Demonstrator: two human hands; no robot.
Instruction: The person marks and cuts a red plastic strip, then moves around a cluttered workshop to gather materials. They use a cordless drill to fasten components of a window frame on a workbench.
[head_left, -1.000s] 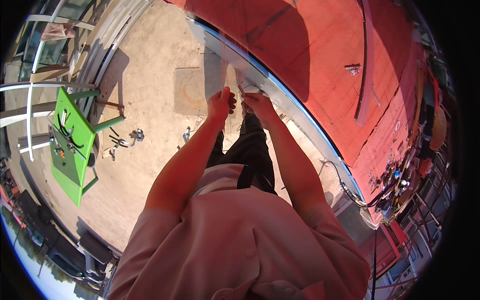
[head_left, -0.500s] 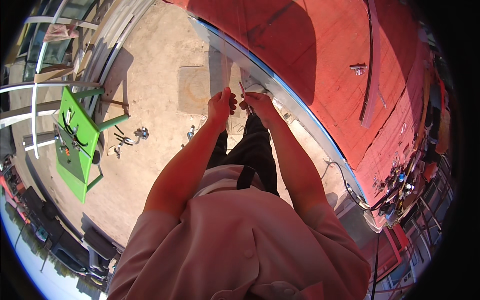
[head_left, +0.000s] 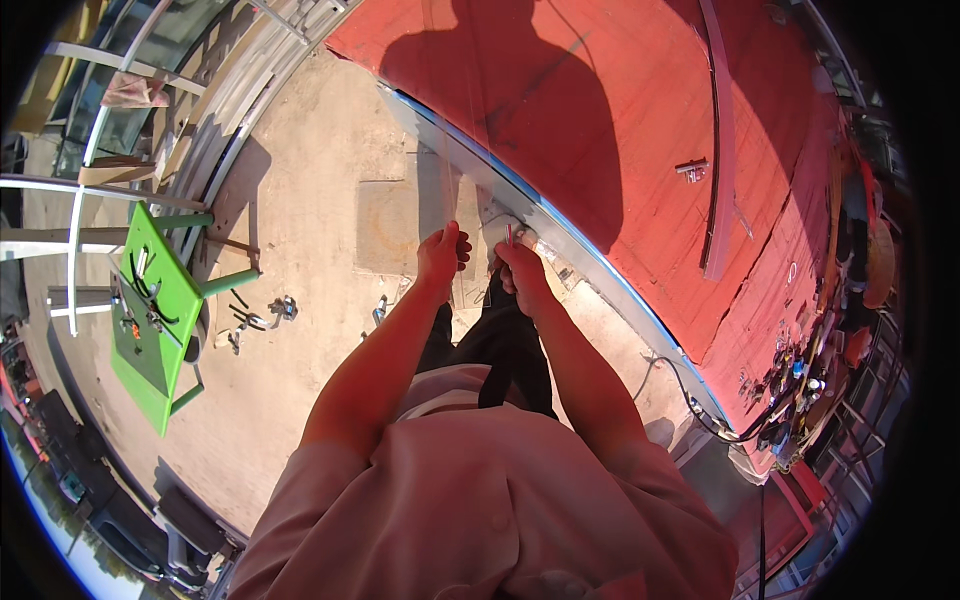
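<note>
My left hand [head_left: 440,258] is closed, with its fingers curled. From it a see-through strip [head_left: 453,192] runs up and away toward the red surface; its edges are faint. A little to the right, my right hand [head_left: 522,272] is closed around a slim pinkish-white stick-like tool [head_left: 509,234], whose tip points away from me. Its exact kind is too small to tell. The hands are apart, in front of my dark trousers [head_left: 505,335].
A large red-topped platform [head_left: 660,270] with a blue edge lies ahead and right. On it rest a long narrow strip [head_left: 719,180] and small metal parts [head_left: 692,170]. Left stands a green table [head_left: 150,350] bearing tools. A power tool [head_left: 284,308] lies on the ground; a black cable [head_left: 690,385] trails right.
Both hands are lower in the picture, nearer my body, and slightly farther apart. The slim tool, previously slanted across my right fingers, now points more upright with less of it showing.
</note>
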